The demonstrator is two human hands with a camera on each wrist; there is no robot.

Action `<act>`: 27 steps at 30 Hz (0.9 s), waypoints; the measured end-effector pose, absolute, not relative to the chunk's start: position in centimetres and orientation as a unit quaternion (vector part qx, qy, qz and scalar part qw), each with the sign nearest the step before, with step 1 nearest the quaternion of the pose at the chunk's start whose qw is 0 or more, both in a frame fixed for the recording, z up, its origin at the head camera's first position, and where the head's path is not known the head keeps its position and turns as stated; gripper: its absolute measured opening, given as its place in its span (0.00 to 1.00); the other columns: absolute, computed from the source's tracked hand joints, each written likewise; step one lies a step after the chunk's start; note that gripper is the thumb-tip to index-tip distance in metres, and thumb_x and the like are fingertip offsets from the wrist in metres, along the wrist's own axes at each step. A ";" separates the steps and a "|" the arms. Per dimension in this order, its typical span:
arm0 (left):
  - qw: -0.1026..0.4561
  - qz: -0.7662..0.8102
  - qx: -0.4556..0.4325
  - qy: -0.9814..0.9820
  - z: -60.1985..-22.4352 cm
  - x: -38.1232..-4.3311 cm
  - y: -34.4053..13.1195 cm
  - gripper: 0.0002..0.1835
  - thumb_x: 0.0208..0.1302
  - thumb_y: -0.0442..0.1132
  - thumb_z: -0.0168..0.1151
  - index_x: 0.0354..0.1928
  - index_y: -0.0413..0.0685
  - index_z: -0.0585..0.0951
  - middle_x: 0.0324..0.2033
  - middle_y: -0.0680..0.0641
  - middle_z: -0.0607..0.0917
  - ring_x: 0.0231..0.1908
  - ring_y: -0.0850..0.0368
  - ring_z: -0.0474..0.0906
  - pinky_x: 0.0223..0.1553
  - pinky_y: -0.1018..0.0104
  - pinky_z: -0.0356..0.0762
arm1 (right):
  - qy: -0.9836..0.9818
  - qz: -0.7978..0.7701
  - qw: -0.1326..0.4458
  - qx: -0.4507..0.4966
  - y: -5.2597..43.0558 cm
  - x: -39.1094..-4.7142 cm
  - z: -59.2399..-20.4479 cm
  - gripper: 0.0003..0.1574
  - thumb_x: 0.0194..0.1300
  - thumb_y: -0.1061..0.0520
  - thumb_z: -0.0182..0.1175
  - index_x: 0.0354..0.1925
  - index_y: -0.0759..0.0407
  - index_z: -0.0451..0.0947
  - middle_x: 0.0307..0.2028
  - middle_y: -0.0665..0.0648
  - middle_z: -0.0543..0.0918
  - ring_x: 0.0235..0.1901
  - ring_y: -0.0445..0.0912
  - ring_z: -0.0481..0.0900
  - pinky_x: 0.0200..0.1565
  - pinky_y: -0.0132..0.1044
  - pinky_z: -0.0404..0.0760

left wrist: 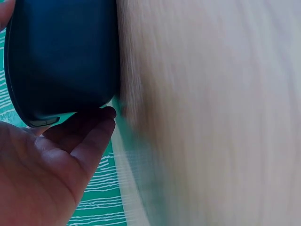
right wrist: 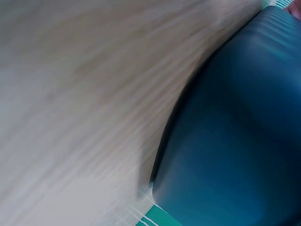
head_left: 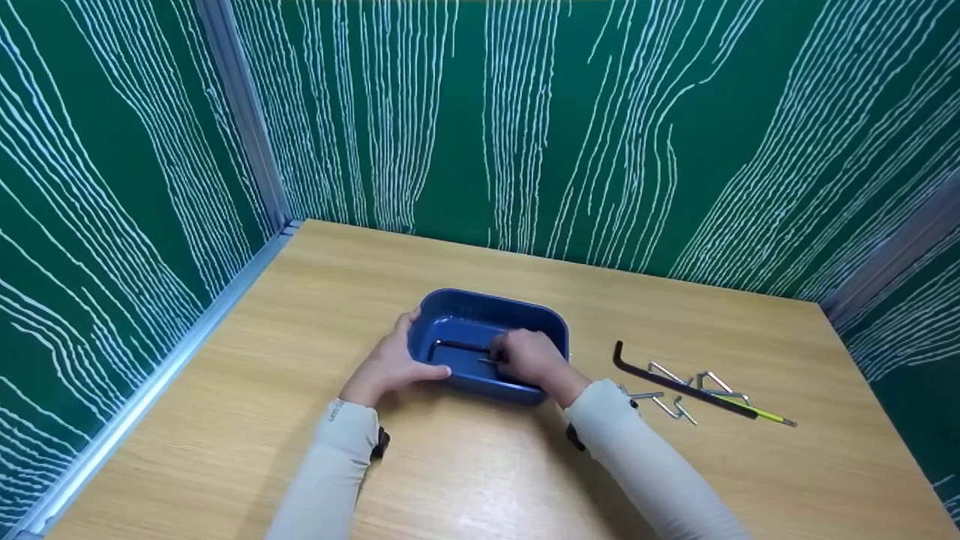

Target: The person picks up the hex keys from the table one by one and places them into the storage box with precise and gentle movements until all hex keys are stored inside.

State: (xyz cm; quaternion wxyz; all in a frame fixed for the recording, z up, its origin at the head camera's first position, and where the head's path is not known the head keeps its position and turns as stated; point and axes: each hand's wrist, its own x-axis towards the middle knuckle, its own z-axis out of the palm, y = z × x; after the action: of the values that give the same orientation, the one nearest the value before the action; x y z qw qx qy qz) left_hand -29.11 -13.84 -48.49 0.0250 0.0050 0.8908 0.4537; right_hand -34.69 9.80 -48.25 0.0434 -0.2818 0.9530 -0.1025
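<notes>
A deep blue plastic bin [head_left: 495, 298] sits on the table in the head view. My left hand [head_left: 390, 364] grips its left end, the thumb along the near side and the fingers round the far left corner. In the left wrist view, those fingers [left wrist: 89, 141] lie against the bin's dark outer wall [left wrist: 61, 56]. Reaching inside, my right hand [head_left: 529, 356] has curled fingers round one end of a black L-shaped hex key [head_left: 461, 345]. A small silvery piece [head_left: 487, 361] shows beside the fingertips, mostly hidden. Only the bin's outside [right wrist: 235, 127] fills the right wrist view.
Right of the bin, a long black hex key [head_left: 675, 384] lies across several silver L-shaped screw hooks [head_left: 664, 407]. A yellow rod with a metal tip [head_left: 772, 416] pokes out beneath it. Green walls with white lines [head_left: 465, 150] enclose the wooden table [head_left: 360, 259].
</notes>
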 end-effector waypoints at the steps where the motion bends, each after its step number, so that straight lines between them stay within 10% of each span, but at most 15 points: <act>1: 0.025 0.455 0.006 0.890 -48.5 -29.1 -13.8 0.65 0.15 0.72 0.68 0.63 0.68 0.49 0.61 0.53 0.62 0.57 0.54 0.61 0.58 0.49 0.59 | 0.953 -0.103 0.043 -0.281 9.8 -34.7 -48.2 0.07 0.56 0.53 0.57 0.34 0.46 0.79 0.32 0.46 0.81 0.30 0.41 0.74 0.40 0.39 0.76; 27: 0.023 0.464 0.013 0.885 -48.3 -29.1 -13.9 0.64 0.17 0.70 0.68 0.64 0.65 0.50 0.60 0.51 0.63 0.55 0.54 0.63 0.58 0.51 0.60 | 0.949 -0.183 0.026 -0.256 10.2 -34.7 -47.0 0.13 0.50 0.44 0.59 0.36 0.43 0.77 0.31 0.43 0.76 0.31 0.41 0.72 0.37 0.39 0.74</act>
State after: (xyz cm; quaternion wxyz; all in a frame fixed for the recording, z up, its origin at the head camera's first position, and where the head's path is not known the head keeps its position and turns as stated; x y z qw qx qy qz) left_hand -29.05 -13.86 -48.32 0.0227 0.0134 0.8853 0.4642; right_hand -34.73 10.23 -47.00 0.0264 -0.2560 0.9488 -0.1832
